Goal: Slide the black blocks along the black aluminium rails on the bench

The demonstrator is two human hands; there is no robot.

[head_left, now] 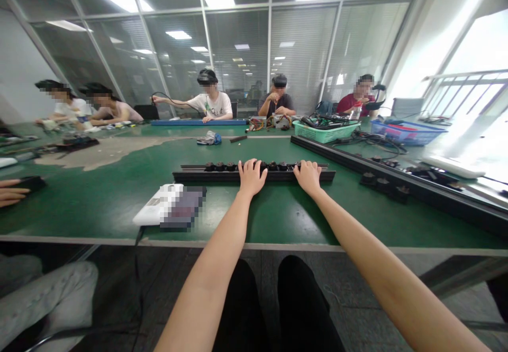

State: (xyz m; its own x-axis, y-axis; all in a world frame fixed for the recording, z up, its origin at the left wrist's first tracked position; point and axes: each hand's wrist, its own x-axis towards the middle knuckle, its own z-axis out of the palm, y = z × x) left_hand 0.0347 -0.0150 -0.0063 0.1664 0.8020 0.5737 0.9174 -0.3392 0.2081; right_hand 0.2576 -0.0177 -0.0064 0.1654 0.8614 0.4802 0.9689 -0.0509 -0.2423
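Observation:
A long black rail [210, 177] lies across the green table in front of me, with a row of small black parts [231, 167] along its top. My left hand [251, 177] is laid over the middle of this rail, fingers bent over the far side and thumb toward the right. Nearer the rail's right end, my right hand [308, 177] grips it from above with its fingers curled over. Both palms hide some of the small parts, and the fingertips are partly out of sight.
A white device [156, 206] and a dark phone-like object [184, 206] lie left of my arms. A longer black rail [357, 169] runs diagonally on the right. Beyond are a green basket [323, 132], a blue basket [413, 134] and several seated people. Another person's hand [11, 193] shows at left.

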